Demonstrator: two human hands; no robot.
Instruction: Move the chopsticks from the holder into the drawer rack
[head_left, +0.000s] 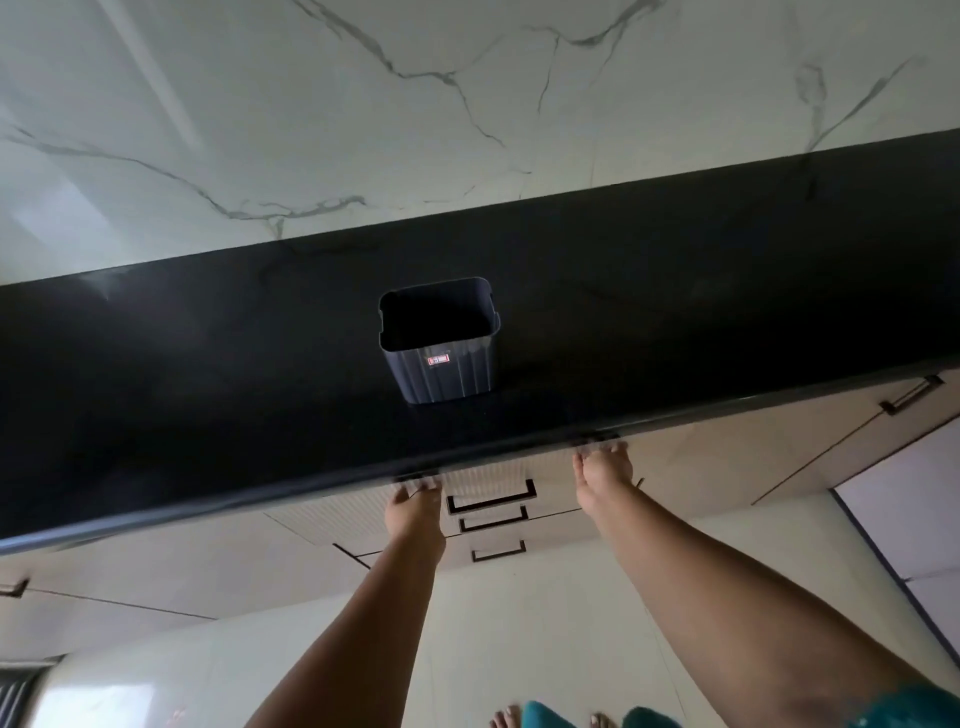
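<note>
Empty holder (439, 343) on black counter (208, 374) (marble wall (363, 104) behind); fingers' state hidden.

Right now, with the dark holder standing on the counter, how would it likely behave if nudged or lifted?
The holder looks like thin ribbed plastic and appears empty, so probably light. It is tall for its base, so a push near the rim might tip it. On the glossy black counter it may slide easily.
</note>
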